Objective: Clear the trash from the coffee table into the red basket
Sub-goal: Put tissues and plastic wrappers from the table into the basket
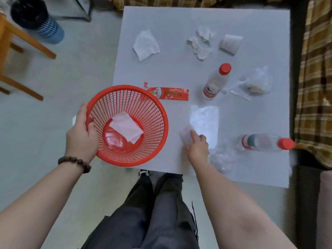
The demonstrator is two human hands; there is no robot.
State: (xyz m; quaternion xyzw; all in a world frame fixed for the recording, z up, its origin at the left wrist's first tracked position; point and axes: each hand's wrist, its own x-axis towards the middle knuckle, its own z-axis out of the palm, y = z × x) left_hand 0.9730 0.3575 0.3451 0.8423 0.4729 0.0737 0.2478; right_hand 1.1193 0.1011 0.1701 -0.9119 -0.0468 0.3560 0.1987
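the left hand [81,130] grips the rim of the red basket [158,112], fingers curled over the edge, and holds it tilted with its mouth toward the worktop [260,169]. judged purpose: the basket sits at the near left corner of the worktop, so each piece of trash has only a short way to travel. the basket is an open plastic lattice with a solid base; a flat white tissue [125,129] lies inside it on the base.

the right hand [196,146] is partly closed, its fingers pinching or pressing a small pale wrapper [185,135] at the near edge of the worktop, just beside the basket. whether the wrapper is lifted clear of the surface cannot be told.

remaining trash on the worktop:
- a red snack wrapper [168,93], flat, just behind the basket.
- a clear plastic sheet [204,121], just beyond the right hand.
- a standing bottle [214,83] with a red cap, and a lying bottle [264,141] at the right edge.
- a crumpled clear bag [255,83] and crumpled film [224,159].
- a flat tissue [145,44], a crumpled tissue [202,43] and a tissue roll [230,44] at the far side.

judgement: the task is at an early stage.
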